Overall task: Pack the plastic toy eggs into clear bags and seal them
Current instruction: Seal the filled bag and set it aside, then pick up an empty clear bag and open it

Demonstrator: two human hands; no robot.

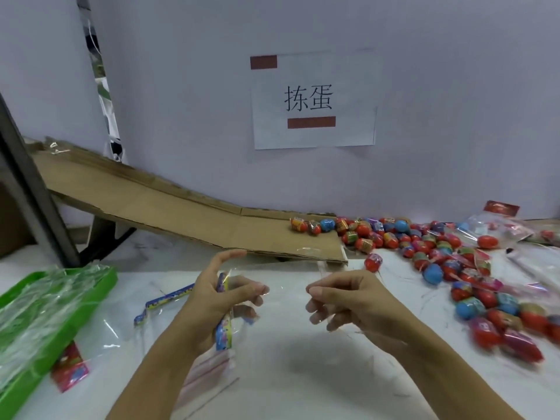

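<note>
My left hand (224, 298) pinches a clear bag (242, 301) with a blue and yellow printed header card, held above the white table. My right hand (339, 298) pinches the same bag's transparent film at its right edge, fingers curled. A large pile of red, blue and multicoloured plastic toy eggs (430, 247) spreads over the table to the right, reaching the near right edge. One red egg (373, 262) lies closest to my right hand. Whether the held bag has an egg inside cannot be made out.
A cardboard ramp (169, 207) slopes down from the left to the egg pile. A green tray (100, 294) of clear bags sits at the left. A loose blue header strip (165, 300) and a red-headed bag (71, 369) lie on the table. More bags (503, 225) rest far right.
</note>
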